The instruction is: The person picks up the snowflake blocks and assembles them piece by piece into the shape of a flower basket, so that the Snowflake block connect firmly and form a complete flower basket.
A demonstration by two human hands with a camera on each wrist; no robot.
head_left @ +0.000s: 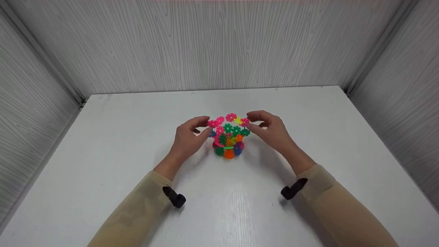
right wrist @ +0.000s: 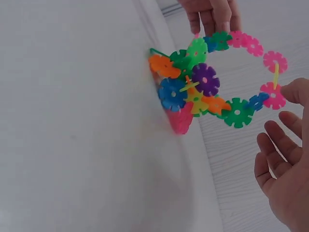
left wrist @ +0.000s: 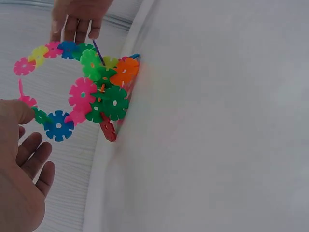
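A colorful construction of interlocking plastic snowflake discs (head_left: 229, 152) stands on the table between both hands. Its thick lower body rests on the tabletop, and chains of discs curve up from it in an incomplete loop. My left hand (head_left: 189, 135) pinches the loop's left side at a pink disc (left wrist: 29, 101), thumb tip against it. On the opposite side, my right hand (head_left: 270, 129) pinches another pink disc (right wrist: 273, 96), joined to a yellow one (right wrist: 276, 75). The other fingers of both hands curve loosely beside the loop. Between two pink discs at the back, a gap shows.
The white table (head_left: 113, 154) has a pale wood-grain back wall (head_left: 219, 44) behind it and similar side walls (head_left: 31, 103). Small black devices (head_left: 175, 197) sit at the cuffs of the beige sleeves (head_left: 137, 209).
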